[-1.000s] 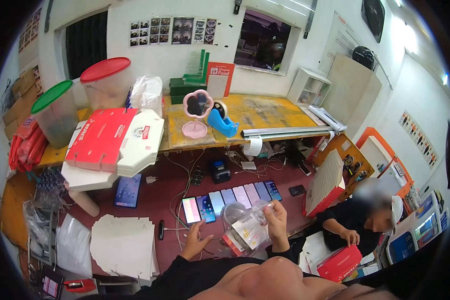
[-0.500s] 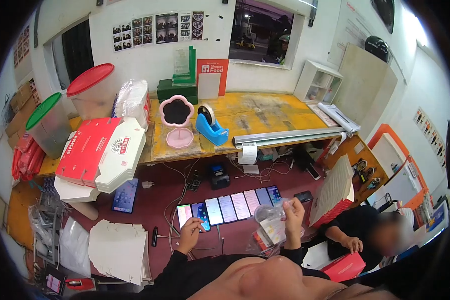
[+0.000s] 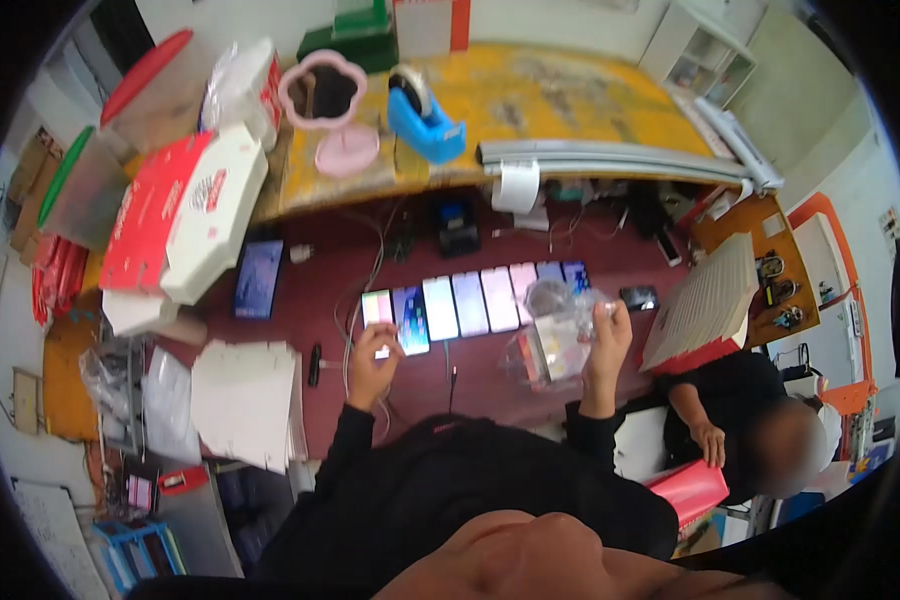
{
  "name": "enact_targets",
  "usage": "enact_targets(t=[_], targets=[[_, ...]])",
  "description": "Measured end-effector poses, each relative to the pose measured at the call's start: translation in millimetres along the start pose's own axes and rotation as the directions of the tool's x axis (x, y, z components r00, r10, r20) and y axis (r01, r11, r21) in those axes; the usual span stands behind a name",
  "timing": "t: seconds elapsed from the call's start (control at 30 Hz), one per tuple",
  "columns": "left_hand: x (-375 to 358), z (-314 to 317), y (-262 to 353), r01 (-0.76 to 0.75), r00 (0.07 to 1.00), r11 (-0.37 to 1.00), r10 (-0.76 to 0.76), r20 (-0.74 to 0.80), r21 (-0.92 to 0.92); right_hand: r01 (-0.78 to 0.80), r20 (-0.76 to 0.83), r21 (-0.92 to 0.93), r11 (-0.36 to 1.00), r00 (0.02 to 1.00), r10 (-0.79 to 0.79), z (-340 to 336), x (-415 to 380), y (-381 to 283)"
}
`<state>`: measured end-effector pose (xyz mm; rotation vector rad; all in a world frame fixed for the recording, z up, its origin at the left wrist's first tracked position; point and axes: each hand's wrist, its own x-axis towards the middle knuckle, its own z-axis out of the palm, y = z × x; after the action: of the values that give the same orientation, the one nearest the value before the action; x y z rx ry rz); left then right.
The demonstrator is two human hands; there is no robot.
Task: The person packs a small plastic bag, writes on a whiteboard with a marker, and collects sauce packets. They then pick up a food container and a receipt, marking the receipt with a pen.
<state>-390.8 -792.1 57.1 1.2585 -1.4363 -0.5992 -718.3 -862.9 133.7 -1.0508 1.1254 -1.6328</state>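
A see-through plastic bag (image 3: 560,350) hangs from my right hand (image 3: 608,350), its top pinched between thumb and fingers. Inside it are a clear round lid or cup and red, white and yellow packets. Several phones with lit screens (image 3: 470,303) stand side by side in a row on the dark red desk (image 3: 415,380). Over the leftmost white-screened phone (image 3: 377,305) is my left hand (image 3: 372,365), fingers apart with nothing in them. Its fingertips overlap the lower part of that phone and reach toward the blue-screened phone (image 3: 409,318) beside it.
A tablet (image 3: 258,280) lies at the left, above stacked white cardboard (image 3: 245,400). Folded pizza boxes (image 3: 185,215) sit on the yellow shelf (image 3: 560,105) with a blue tape dispenser (image 3: 425,120). Upright box stacks (image 3: 705,305) stand right, near a co-worker's hand (image 3: 708,443) on a red box.
The view has tipped downward, so more of my body and the lower left shows. My left hand has shifted from the blue-screened phone toward the leftmost one. My right hand still holds the bag.
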Motion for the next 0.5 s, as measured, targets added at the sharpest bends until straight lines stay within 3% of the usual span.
enact_targets(t=[0.27,0.37,0.43,0.5], targets=[[-31.7,-4.8,-8.3,0.046,0.995,0.999,-0.048,-0.086,-0.028,-0.078,-0.048,0.069,0.995,0.996,0.081,12.2,-30.5,25.6],[-42.6,-3.8,-4.9,0.110,0.990,0.992,-0.114,-0.081,-0.058,-0.081,0.019,0.023,0.996,0.997,0.081,-1.1,-45.1,61.3],[-45.5,-1.1,-4.9,0.028,0.993,0.999,-0.033,-0.117,-0.039,-0.088,0.022,0.013,0.996,0.996,0.088,-6.8,-57.1,81.8],[-49.5,0.4,-4.9,0.066,0.992,0.996,-0.072,-0.102,-0.056,-0.127,0.078,-0.119,0.985,0.988,0.136,-13.2,-71.4,97.9]])
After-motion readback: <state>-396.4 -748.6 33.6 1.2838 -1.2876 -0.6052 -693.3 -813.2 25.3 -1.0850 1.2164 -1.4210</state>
